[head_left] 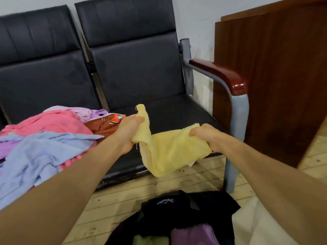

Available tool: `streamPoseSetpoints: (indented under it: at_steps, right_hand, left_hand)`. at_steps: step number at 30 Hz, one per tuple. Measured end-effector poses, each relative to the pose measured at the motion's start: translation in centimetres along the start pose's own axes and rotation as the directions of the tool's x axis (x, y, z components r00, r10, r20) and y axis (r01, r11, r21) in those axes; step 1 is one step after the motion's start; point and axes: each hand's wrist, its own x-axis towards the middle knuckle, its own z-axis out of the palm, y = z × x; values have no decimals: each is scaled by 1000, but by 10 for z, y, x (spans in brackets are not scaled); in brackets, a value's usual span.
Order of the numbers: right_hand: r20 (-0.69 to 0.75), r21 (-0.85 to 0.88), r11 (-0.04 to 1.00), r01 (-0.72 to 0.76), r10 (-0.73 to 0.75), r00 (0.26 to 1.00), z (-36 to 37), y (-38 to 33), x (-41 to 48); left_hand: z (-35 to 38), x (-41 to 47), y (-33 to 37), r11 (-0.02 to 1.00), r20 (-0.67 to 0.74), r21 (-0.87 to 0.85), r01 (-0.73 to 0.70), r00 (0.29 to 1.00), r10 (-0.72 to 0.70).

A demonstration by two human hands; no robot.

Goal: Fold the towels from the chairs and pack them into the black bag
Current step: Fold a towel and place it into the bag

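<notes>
In the head view, I saw the left hand (pixel 129 134) and right hand (pixel 208 136) each clamped on an end of the yellow towel (pixel 174 150), in front of the chair seat (pixel 173 112), black bag (pixel 187 207) at six o'clock. I judged matching corners and pulling it taut would fold cleanly.

I see the yellow towel (pixel 169 147) slung between my hands, gripped at one end by the left hand (pixel 130 133) and at the other by the right hand (pixel 207 137). It sags, half doubled, over the right chair (pixel 141 68). The pink towel (pixel 58 122), light blue towel (pixel 35 156) and others lie heaped on the left chair (pixel 40 71). The black bag (pixel 185 209) lies open on the floor, holding a purple towel (pixel 191 236).
</notes>
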Motion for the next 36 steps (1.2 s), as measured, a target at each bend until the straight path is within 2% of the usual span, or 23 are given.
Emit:
streamPoseSetpoints:
  at_steps: [3, 8, 12, 16, 19, 21, 25, 28, 30, 32, 34, 36]
  right_hand:
    - [-37, 52, 997, -56, 58, 998, -10, 6, 5]
    - [-70, 359, 926, -112, 146, 987, -23, 17, 16]
    - [-50, 384, 912, -141, 173, 984, -22, 20, 13]
    - [-6, 399, 901, -173, 191, 982, -21, 18, 16]
    - [-15, 365, 915, -171, 189, 982, -20, 15, 13]
    - [-53, 324, 937, -132, 157, 986, -19, 12, 14]
    - [-94, 231, 972, -49, 72, 993, -11, 8, 5]
    - [-131, -42, 999, 13, -18, 991, 1, 2, -5]
    - [-133, -299, 952, 68, -112, 985, 11, 1, -9]
    - [-105, -513, 851, 111, -190, 976, 20, 2, -12]
    - [-92, -652, 743, 149, -273, 957, 27, 5, -12]
    - [-94, -699, 696, 164, -316, 944, 32, 4, -12]
  left_hand:
    - [26, -3, 2, 999, 51, 40, 0, 999, -2]
    - [74, -2, -9, 989, 172, 144, -38, 985, 13]
    - [106, -1, -27, 963, 208, 256, -78, 978, 24]
    - [121, -7, -37, 947, 205, 318, -32, 978, -35]
    - [117, -10, -36, 956, 303, 292, -12, 950, -81]
    - [104, -12, -37, 968, 372, 247, -41, 926, -55]
    - [64, -19, -50, 956, 373, 221, -194, 922, 101]
    - [37, -29, -59, 930, 360, 271, -250, 922, 143]
    - [24, -36, -67, 936, 419, 266, -229, 902, 102]
    - [13, -42, -76, 936, 441, 268, -230, 893, 94]
    - [2, -46, -86, 948, 360, 225, -227, 923, 135]
    - [-9, -49, -92, 970, 216, 166, -179, 966, 141]
